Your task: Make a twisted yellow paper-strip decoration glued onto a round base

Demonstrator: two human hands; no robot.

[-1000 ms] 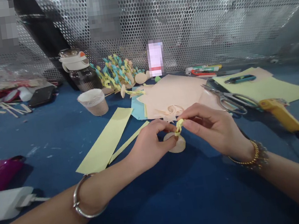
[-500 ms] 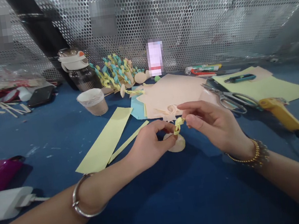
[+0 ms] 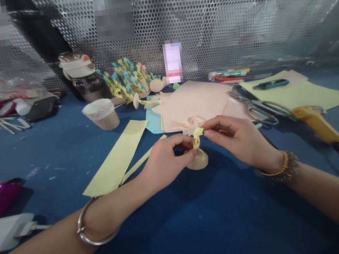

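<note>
My left hand (image 3: 170, 156) pinches a yellow curled paper strip (image 3: 195, 141) between thumb and fingers. The strip stands upright over a pale round disc (image 3: 199, 161), part of which the left fingers hide. At its top sits a small yellow paper star (image 3: 198, 131). My right hand (image 3: 236, 139) comes from the other side, thumb and index finger pressed together at the star's right edge. Left of the hands lie a wide yellow paper strip (image 3: 119, 156) and a narrow yellow strip (image 3: 142, 159).
Behind the hands are pink paper sheets (image 3: 195, 100), with scissors (image 3: 257, 107) and a yellow glue gun (image 3: 319, 124) to the right. A paper cup (image 3: 102, 115), a dark bottle (image 3: 87, 81) and a bunch of curled paper pieces (image 3: 130, 78) stand at the back left.
My right hand has shifted slightly left and its fingers have drawn closer together at the star. The strip stands more upright, its star now plainly showing. The view has moved a little.
</note>
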